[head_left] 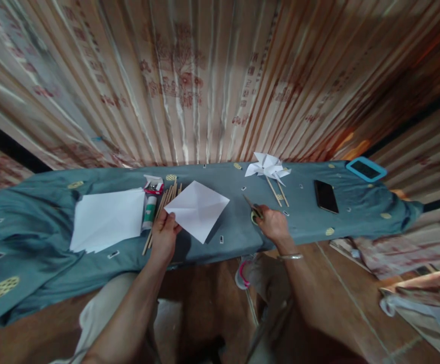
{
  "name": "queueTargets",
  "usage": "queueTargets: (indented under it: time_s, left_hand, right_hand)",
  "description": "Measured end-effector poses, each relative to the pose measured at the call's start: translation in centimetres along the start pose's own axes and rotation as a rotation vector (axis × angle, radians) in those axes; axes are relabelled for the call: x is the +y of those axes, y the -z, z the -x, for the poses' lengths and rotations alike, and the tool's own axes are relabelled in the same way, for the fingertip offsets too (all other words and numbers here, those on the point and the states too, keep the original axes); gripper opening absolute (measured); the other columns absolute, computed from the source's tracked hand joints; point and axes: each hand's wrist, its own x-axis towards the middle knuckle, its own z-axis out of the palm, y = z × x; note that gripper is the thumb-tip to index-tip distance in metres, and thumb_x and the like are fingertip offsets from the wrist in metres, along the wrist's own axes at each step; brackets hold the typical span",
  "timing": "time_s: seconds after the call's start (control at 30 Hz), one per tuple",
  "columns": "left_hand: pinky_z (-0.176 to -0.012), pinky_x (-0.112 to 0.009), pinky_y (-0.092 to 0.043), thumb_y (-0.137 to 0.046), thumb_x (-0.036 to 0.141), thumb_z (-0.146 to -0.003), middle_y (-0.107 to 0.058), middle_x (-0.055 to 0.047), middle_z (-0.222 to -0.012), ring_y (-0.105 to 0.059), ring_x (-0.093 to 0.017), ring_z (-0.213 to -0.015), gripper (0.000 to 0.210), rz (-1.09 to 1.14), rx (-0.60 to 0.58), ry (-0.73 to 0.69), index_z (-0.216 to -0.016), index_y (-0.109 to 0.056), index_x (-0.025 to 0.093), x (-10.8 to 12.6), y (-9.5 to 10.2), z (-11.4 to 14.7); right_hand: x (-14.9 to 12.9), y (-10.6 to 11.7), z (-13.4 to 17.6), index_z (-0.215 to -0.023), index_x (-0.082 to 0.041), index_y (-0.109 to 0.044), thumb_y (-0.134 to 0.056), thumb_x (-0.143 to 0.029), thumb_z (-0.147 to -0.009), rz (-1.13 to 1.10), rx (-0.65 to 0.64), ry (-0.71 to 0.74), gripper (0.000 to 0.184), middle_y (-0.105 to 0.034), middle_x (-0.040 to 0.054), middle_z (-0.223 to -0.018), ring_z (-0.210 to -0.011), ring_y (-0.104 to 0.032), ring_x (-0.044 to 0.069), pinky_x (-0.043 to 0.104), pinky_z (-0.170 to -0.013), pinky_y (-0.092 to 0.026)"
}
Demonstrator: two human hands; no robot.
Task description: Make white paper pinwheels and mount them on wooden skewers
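Pinched at its left corner by my left hand (pixel 165 230), a creased square of white paper (pixel 198 208) is held up over the cloth. My right hand (pixel 273 222) is closed on a pair of scissors (pixel 255 211), whose blades point up and to the left, apart from the paper. Thin wooden sticks (pixel 162 202) lie in a bundle just beyond my left hand, partly hidden by the paper and the hand. Beside them are a glue stick (pixel 149 212) with a green label and a small red and white box (pixel 154 185).
A stack of white paper (pixel 108 220) lies on the left of the cloth-covered table (pixel 235 230). White paper pinwheels (pixel 266 166) on sticks lie at the back, right of centre. Farther right are a black phone (pixel 326 196) and a blue-framed device (pixel 366 169). A curtain hangs behind.
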Motion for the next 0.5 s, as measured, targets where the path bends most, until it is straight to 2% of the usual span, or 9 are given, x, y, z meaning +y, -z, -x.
queueTargets:
  time_s: [0.1,0.17,0.27,0.33,0.4,0.5]
  left_hand:
    - [-0.054,-0.021,-0.051,-0.079,0.028,-0.057,-0.065,0.003,-0.071,-0.059,-0.011,-0.059,0.027,0.079,0.013,0.019,-0.078,-0.062,0.022,0.5,-0.1,0.0]
    - [-0.053,-0.02,-0.05,-0.079,0.025,-0.057,-0.061,0.006,-0.064,-0.054,-0.008,-0.052,0.026,0.144,0.029,0.033,-0.074,-0.06,0.023,0.8,-0.1,-0.1]
    - [-0.052,-0.019,-0.048,-0.079,0.024,-0.056,-0.058,0.007,-0.061,-0.054,-0.007,-0.051,0.026,0.202,0.028,0.043,-0.072,-0.059,0.022,1.1,-0.1,-0.1]
    - [-0.054,-0.019,-0.048,-0.079,0.025,-0.057,-0.063,0.005,-0.067,-0.059,-0.008,-0.057,0.026,0.199,0.011,0.046,-0.074,-0.059,0.022,1.2,-0.1,-0.1]
    - [-0.057,-0.02,-0.05,-0.079,0.027,-0.058,-0.066,0.003,-0.074,-0.062,-0.009,-0.063,0.027,0.182,0.001,0.041,-0.077,-0.06,0.022,1.2,-0.1,0.0]
    - [-0.06,-0.021,-0.052,-0.078,0.029,-0.06,-0.067,0.003,-0.074,-0.062,-0.01,-0.064,0.028,0.163,0.005,0.027,-0.081,-0.061,0.022,1.2,-0.1,0.0]
  right_hand:
    - [-1.0,-0.1,0.0,-0.116,-0.017,-0.062,-0.055,-0.024,-0.083,-0.193,0.005,0.001,0.035,-0.072,0.0135,-0.098,-0.089,-0.068,0.026,0.033,-0.076,-0.048]
    - [-2.2,-0.5,0.0,-0.114,-0.019,-0.061,-0.058,-0.028,-0.081,-0.584,-0.009,-0.05,0.035,-0.073,0.0094,-0.096,-0.084,-0.069,0.022,0.03,-0.07,-0.049]
    - [-4.5,-1.2,0.1,-0.105,-0.017,-0.06,-0.072,-0.035,-0.068,-1.322,-0.16,-0.164,0.043,-0.072,0.0051,-0.081,-0.073,-0.068,0.019,0.027,-0.062,-0.049]
    - [-6.2,-1.4,0.4,-0.096,-0.018,-0.061,-0.081,-0.037,-0.056,-1.631,-0.259,-0.186,0.048,-0.07,0.003,-0.075,-0.068,-0.065,0.016,0.025,-0.059,-0.047]
    - [-7.9,-1.6,0.7,-0.092,-0.017,-0.062,-0.084,-0.039,-0.052,-1.765,-0.314,-0.192,0.05,-0.069,0.0014,-0.072,-0.062,-0.061,0.012,0.022,-0.054,-0.043]
    - [-10.2,-1.9,0.9,-0.09,-0.018,-0.063,-0.087,-0.034,-0.048,-1.782,-0.272,-0.18,0.051,-0.063,-0.0039,-0.065,-0.055,-0.053,0.009,0.021,-0.049,-0.038]
